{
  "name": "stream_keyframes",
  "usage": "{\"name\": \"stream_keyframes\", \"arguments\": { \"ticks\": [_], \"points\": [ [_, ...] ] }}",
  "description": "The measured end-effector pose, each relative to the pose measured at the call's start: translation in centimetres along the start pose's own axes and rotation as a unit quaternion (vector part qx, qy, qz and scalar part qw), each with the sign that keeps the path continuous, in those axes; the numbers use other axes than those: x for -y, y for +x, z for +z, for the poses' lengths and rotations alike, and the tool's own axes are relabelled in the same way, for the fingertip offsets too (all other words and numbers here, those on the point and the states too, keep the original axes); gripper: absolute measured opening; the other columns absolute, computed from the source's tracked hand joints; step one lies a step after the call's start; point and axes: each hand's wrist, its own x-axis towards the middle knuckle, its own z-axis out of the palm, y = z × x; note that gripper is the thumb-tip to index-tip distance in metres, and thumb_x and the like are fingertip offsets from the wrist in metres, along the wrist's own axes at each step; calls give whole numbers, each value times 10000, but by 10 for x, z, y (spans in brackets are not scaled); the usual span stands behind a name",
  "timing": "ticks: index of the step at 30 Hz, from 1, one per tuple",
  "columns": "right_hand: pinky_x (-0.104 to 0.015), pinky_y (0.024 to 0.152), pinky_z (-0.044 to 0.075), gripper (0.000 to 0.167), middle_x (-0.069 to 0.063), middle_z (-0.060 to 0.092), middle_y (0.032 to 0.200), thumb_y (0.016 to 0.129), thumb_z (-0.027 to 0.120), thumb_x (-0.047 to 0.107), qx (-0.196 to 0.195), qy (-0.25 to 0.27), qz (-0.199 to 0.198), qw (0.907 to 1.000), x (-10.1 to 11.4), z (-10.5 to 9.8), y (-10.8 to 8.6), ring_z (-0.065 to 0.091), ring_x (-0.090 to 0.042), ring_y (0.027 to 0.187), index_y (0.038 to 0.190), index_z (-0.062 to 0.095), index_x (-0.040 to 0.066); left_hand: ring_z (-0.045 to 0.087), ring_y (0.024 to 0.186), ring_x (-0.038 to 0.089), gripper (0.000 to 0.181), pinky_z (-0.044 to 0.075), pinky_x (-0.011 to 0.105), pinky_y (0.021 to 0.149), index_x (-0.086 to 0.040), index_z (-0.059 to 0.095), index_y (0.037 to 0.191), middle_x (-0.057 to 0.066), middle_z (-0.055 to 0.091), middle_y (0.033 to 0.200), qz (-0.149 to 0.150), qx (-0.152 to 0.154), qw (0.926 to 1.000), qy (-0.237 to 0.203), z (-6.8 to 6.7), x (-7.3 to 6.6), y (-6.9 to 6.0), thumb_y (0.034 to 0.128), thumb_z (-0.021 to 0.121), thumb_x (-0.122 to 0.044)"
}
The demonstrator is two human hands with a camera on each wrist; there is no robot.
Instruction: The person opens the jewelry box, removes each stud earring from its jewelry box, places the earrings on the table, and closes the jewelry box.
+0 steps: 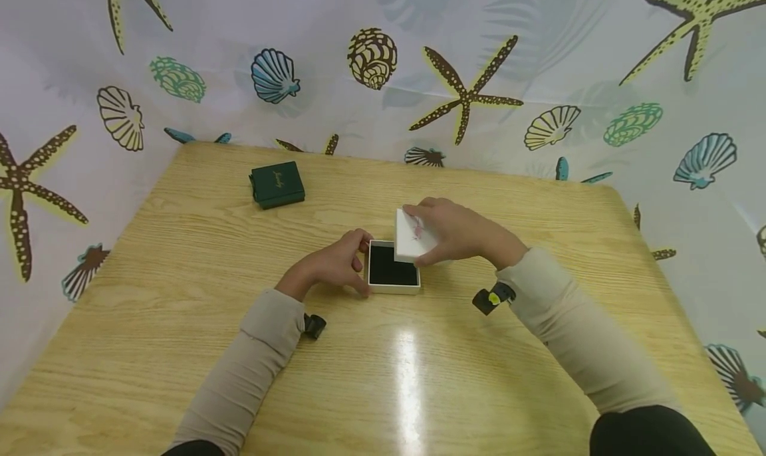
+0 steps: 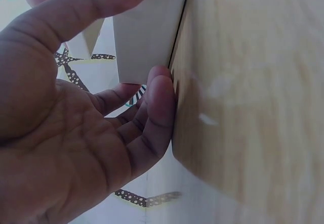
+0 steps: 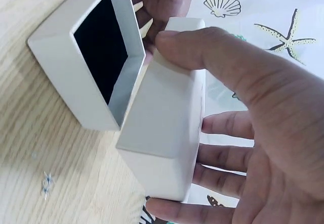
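In the head view my left hand (image 1: pixel 338 263) holds the left side of a white box base (image 1: pixel 393 289), thumb at the near corner and fingers at the far one. The base stands on the table, its inside lined in black (image 1: pixel 385 268). My right hand (image 1: pixel 457 230) grips the white lid (image 1: pixel 413 246), which has a pink mark on top. Tilted, the lid hangs over the right part of the base. From the right wrist, the thumb lies on one side wall of the lid (image 3: pixel 159 102) and the fingers on the others. The left wrist view shows a plain side wall (image 2: pixel 147 37).
A dark green box (image 1: pixel 278 185) with gold lettering sits at the back left of the wooden table (image 1: pixel 209 296). Behind the table hangs a white cloth (image 1: pixel 335 117) printed with shells and starfish. A small bluish sparkle (image 3: pixel 46 184) shows on the tabletop; I cannot tell what it is.
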Motion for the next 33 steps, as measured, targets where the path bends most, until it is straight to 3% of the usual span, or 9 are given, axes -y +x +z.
{"name": "stream_keyframes", "arguments": {
  "ticks": [16,33],
  "points": [
    [-381,869,512,979,-155,550,1375,743,849,442,88,29,-256,9996,23,16,2,551,-236,1050,1532,390,88,515,1042,256,874,476,306,858,-40,322,1422,165,395,1375,30,6,9999,-102,-2,2,-1,747,874,-101],
    [-353,823,518,991,-150,553,1378,743,850,469,132,-215,-198,9995,26,28,10,559,-220,1025,1531,387,86,514,1049,263,886,480,315,864,-46,313,1432,166,387,1387,66,23,9999,-130,-2,6,1,749,874,-104]
  ]
}}
